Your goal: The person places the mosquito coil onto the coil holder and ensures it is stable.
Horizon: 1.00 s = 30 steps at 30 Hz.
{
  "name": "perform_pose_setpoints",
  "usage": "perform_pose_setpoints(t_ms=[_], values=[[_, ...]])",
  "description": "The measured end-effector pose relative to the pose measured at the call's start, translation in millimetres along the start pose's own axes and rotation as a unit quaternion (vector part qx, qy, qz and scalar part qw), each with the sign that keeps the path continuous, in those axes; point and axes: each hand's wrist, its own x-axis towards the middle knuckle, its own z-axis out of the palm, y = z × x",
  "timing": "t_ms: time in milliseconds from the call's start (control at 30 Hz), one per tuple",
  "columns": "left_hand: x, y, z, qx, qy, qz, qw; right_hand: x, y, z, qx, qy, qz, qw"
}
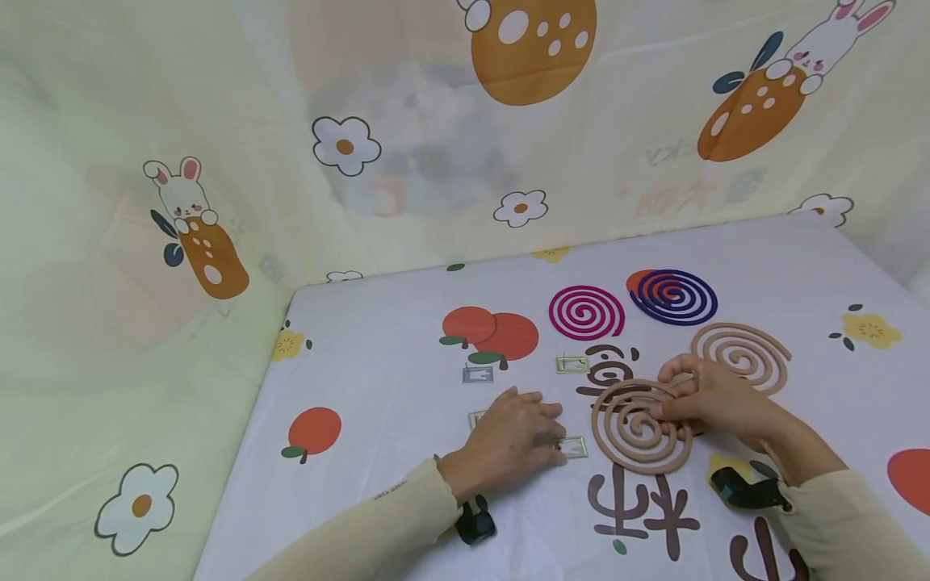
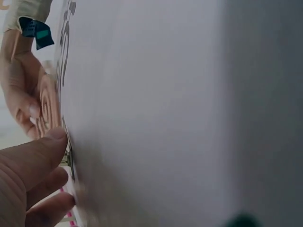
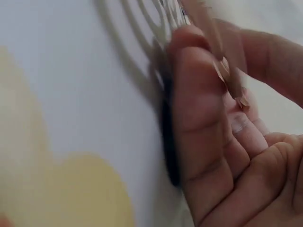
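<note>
My right hand [image 1: 726, 401] pinches the edge of a tan mosquito coil [image 1: 643, 466] between thumb and fingers. In the right wrist view, the held coil [image 3: 210, 30] stands off the cloth and casts a shadow. To the left, my left hand [image 1: 508, 440] rests low over the cloth with fingers spread, touching a small metal coil stand [image 1: 577, 447]. Part of that stand is hidden under the fingers. Another metal stand [image 1: 475, 418] shows partly behind the left hand. In the left wrist view, the thumb [image 2: 35, 158] lies beside a stand [image 2: 69, 158].
Another tan coil [image 1: 781, 355] lies behind the right hand. Farther back lie a magenta coil [image 1: 555, 311] and a dark blue coil [image 1: 712, 303]. Two more metal stands, a silver one [image 1: 477, 379] and a yellowish one [image 1: 572, 365], lie on the printed tablecloth [image 1: 392, 347].
</note>
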Motion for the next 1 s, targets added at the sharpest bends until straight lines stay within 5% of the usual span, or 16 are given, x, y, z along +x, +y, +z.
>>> perform_pose_setpoints(t_ms=[267,500,667,800,1000], values=[[-13.1,4.9,-3.1,0.058,-0.030,-0.027,0.9975,-0.4,3.3,3.5,0.010,-0.016,-0.022,0.9996],[-33.8,7.9,-7.3,0.110,-0.039,-0.002,0.9931,-2.8,5.2,6.7,0.015,-0.018,-0.058,0.9981],[-43.1,10.4,-4.0,0.134,-0.058,0.008,0.9892,-2.4,8.9,7.6,0.081,-0.033,-0.063,0.9942],[-46.5,10.7,0.0,0.140,-0.060,0.010,0.9883,-1.7,9.3,12.4,0.116,-0.038,-0.070,0.9900],[-50.2,10.2,3.7,0.113,-0.069,-0.006,0.9912,2.2,5.8,23.1,0.089,-0.039,-0.093,0.9909]])
